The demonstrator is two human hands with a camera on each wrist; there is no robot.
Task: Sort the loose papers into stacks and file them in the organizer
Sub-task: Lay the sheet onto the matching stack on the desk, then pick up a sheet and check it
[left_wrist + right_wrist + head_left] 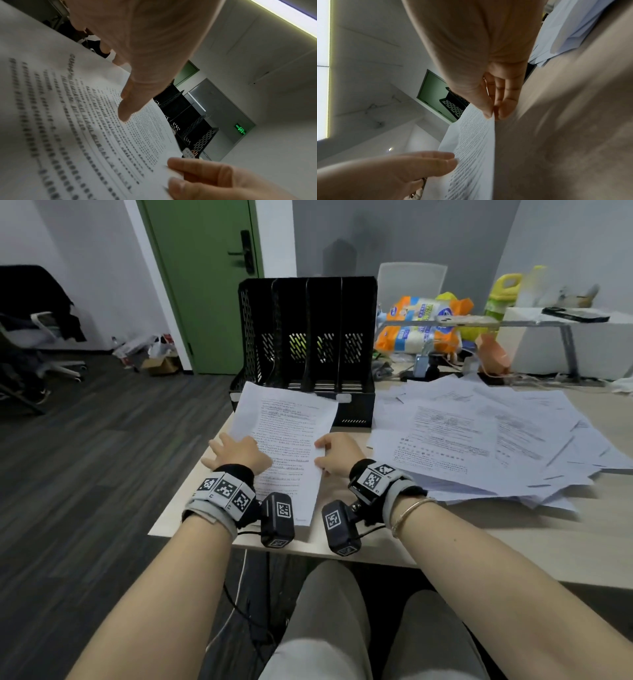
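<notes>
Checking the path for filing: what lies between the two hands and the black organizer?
Only the printed sheet itself: left hand and right hand hold its sides, and its far edge overlaps the organizer front. Head view.

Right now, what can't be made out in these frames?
- Printed text on the held sheet: too small in head view, blurred in left wrist view.
- Organizer slots: dark interiors, bottoms covered by the sheet.
- Left hand fingertips: hidden under the sheet.
- Loose papers: cropped at the right edge.

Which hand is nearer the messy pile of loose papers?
Right. The right hand pinches the printed sheet's right edge, beside the loose paper pile; the left hand is on the sheet's far side.
</notes>
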